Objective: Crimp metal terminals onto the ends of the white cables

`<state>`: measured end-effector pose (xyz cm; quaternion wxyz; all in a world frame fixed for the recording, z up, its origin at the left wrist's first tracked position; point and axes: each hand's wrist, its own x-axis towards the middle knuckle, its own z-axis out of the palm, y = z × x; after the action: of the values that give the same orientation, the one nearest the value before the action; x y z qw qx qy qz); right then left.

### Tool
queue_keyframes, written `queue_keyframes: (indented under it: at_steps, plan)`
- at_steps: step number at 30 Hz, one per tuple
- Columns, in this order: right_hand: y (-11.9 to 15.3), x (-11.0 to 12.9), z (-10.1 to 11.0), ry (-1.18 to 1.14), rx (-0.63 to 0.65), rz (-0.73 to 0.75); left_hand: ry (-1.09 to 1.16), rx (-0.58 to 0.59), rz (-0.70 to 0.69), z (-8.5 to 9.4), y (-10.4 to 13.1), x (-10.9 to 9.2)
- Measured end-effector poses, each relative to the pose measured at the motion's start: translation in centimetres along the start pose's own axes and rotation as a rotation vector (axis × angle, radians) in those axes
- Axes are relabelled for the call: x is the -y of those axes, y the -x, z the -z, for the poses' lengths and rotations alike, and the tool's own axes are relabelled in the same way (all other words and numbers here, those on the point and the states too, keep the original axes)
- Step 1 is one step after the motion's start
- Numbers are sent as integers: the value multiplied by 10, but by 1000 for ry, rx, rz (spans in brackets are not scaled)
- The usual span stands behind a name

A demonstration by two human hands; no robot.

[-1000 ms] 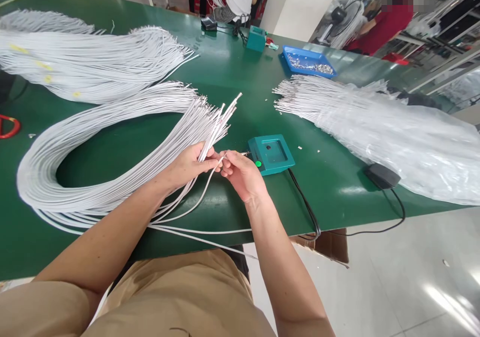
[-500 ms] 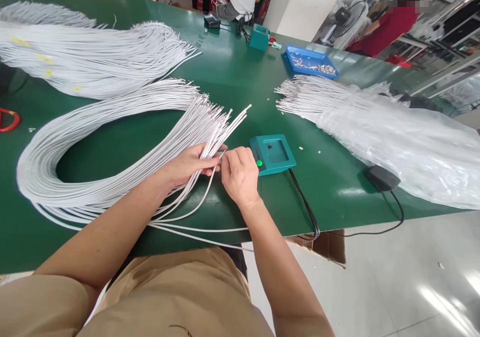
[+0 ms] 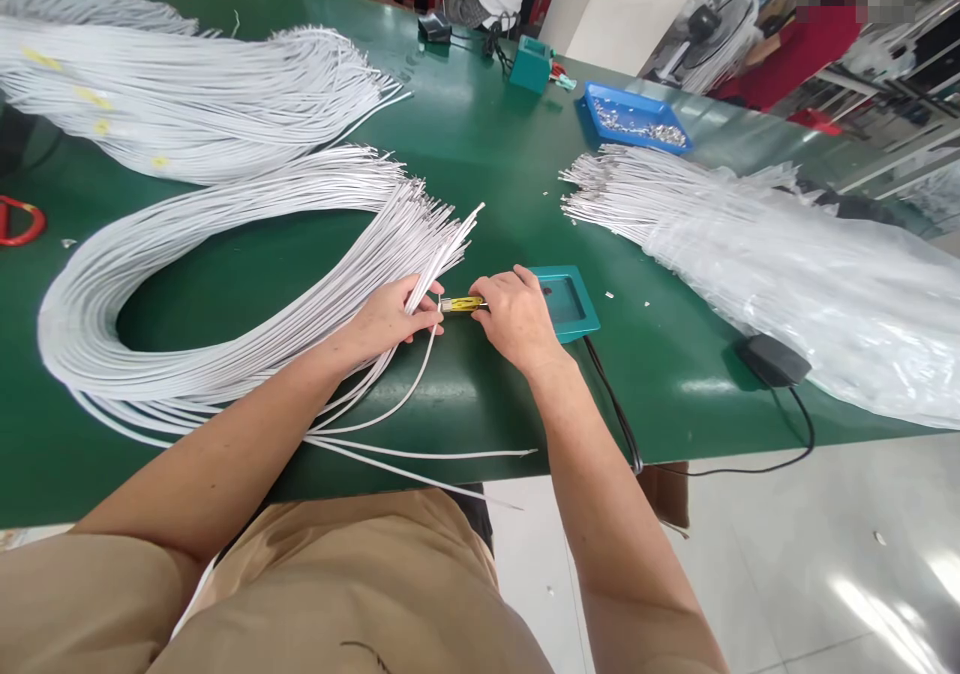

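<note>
My left hand (image 3: 394,319) is closed around several white cables at the right end of a large looped bundle (image 3: 187,359). One thin cable bends down from its fingertips. My right hand (image 3: 517,314) pinches a small yellow tool (image 3: 463,304), whose left tip is at the cable by my left fingertips. Whether the tip touches the cable is too small to tell. Just behind my right hand, and partly hidden by it, lies a teal device (image 3: 574,299) with a shallow recess.
Another white cable bundle (image 3: 225,104) lies at the back left, with red-handled scissors (image 3: 21,221) at the left edge. A blue tray (image 3: 634,119) holds small metal parts. Plastic-wrapped cables (image 3: 787,274) and a black block (image 3: 774,359) are right. Two people are beyond the table.
My right hand has moved right, away from my left hand, and the yellow tool now shows between them. My left hand still holds the cables. The view has shifted slightly.
</note>
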<state>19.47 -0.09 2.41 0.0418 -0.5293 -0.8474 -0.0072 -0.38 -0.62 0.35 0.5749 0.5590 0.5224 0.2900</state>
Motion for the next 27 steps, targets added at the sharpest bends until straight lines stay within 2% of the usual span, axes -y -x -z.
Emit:
queue_keyframes:
  at_steps: [5, 11, 14, 20, 27]
  plan:
    - [1, 3, -3, 86, 13, 86, -23, -35, 2, -3, -1, -2]
    - [-6, 0, -2, 74, 114, 43, -77, -57, -12, 1, 1, -5]
    - [-9, 0, -1, -2, 74, -11, -99, -79, -15, 3, 2, -6]
    - [-10, -2, -4, -94, -35, -27, -146, -125, -4, -2, -1, -3]
    - [-8, -2, -3, -90, -47, -40, -227, -134, -54, -5, -5, 9]
